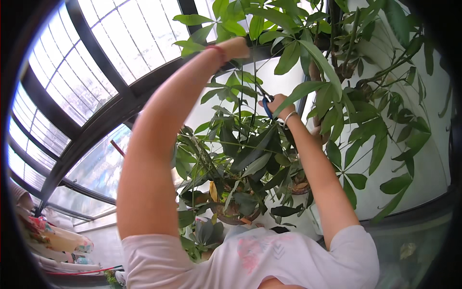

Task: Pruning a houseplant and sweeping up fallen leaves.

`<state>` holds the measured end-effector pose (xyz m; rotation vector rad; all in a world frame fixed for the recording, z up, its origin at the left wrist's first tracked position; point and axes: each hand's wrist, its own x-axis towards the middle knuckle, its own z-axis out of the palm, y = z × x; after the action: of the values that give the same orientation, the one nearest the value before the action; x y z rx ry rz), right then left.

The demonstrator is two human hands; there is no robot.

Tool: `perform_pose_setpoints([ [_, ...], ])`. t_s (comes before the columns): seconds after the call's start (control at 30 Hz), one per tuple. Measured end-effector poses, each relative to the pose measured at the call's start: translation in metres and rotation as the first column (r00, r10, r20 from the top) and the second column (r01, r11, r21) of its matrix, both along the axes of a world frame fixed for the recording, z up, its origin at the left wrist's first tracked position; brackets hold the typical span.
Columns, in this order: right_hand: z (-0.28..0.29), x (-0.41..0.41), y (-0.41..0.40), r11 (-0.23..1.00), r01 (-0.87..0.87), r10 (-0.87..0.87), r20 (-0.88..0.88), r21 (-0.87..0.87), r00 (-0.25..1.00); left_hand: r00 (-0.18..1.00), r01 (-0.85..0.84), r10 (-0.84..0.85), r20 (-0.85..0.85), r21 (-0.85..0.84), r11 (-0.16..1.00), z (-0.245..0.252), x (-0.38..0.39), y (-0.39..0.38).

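My right hand [280, 104] grips a pair of scissors with blue handles [266, 107]. The dark blades [260, 90] point up and left, close to thin upright stems [255, 77] of a leafy potted plant. Whether the blades touch a stem I cannot tell. Higher up, my left hand [237, 47] reaches in beside the top of these stems, below a cluster of broad green leaves [234, 27]. It is blurred and its fingers are hidden, so any hold on a stem cannot be made out.
A brown plant pot [234, 216] stands below the foliage, with a second pot [300, 186] to its right. A thick woody trunk [316, 74] and drooping leaves [371, 133] fill the right side. Dark-framed, barred windows [133, 39] curve along the left. Fabrics [59, 238] lie lower left.
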<state>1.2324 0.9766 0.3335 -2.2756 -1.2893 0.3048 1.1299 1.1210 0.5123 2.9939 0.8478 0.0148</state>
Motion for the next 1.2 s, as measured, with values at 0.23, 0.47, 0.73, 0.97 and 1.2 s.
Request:
perform_pose_setpoints([
  [0.23, -0.014, -0.002, 0.009, 0.998, 0.046, -0.045, -0.019, 0.048, 0.999, 0.74, -0.192, 0.354, 0.572, -0.325, 0.926, -0.053, 0.046, 0.016],
  [0.47, -0.045, 0.006, 0.013, 0.93, 0.043, -0.111, 0.17, 0.364, 0.979, 0.689, 0.032, 0.294, 0.663, -0.433, 0.901, -0.059, 0.033, 0.012],
  [0.73, -0.039, 0.009, 0.008, 0.933, -0.013, -0.064, 0.202, 0.358, 0.977, 0.597, 0.14, 0.213, 0.773, -0.362, 0.922, -0.011, 0.008, -0.001],
  [0.97, -0.015, -0.001, -0.025, 0.967, -0.05, 0.046, 0.019, 0.25, 0.999, 0.584, -0.178, 0.105, 0.805, 0.001, 0.984, 0.078, -0.195, 0.038],
  [1.2, 0.036, -0.024, -0.021, 0.992, -0.076, 0.068, 0.076, 0.098, 0.995, 0.178, -0.55, 0.253, 0.951, -0.117, 0.827, 0.02, -0.476, -0.047],
])
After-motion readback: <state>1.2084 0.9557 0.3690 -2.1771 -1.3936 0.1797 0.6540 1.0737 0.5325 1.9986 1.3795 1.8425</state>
